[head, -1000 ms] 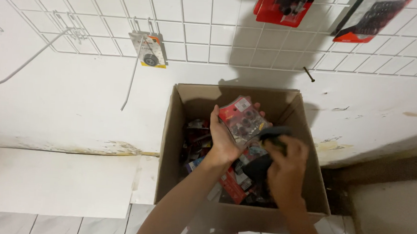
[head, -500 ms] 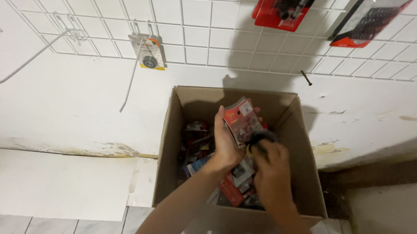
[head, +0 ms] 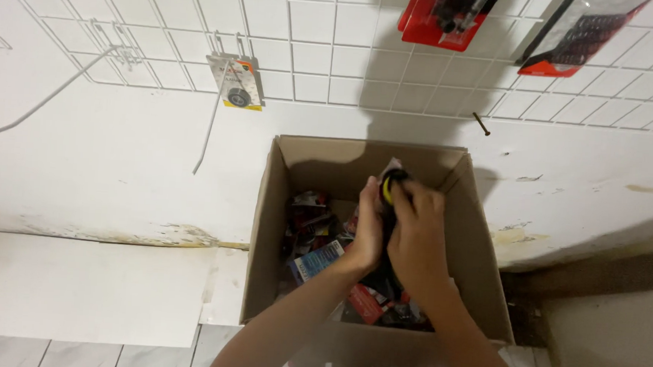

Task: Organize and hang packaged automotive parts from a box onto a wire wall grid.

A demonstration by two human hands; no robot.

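Note:
Both my hands are raised together over an open cardboard box (head: 263,225) on the floor. My left hand (head: 369,228) and my right hand (head: 418,227) press against the same small packaged item (head: 391,181), of which only a clear wrapper and a black and yellow round part show above my fingers. Inside the box lie several small packaged goods (head: 315,239) in red, black and blue, partly hidden by my forearms.
A white wire grid panel (head: 312,46) covers the wall behind the box. One small carded item (head: 234,83) hangs on it at left, two red and black blister packs (head: 446,13) at top right, bare hooks (head: 52,91) at left. White boards (head: 78,289) lie left of the box.
My hands came together; the red package that the left hand held up is no longer visible, and both hands now close around one small item higher in the box.

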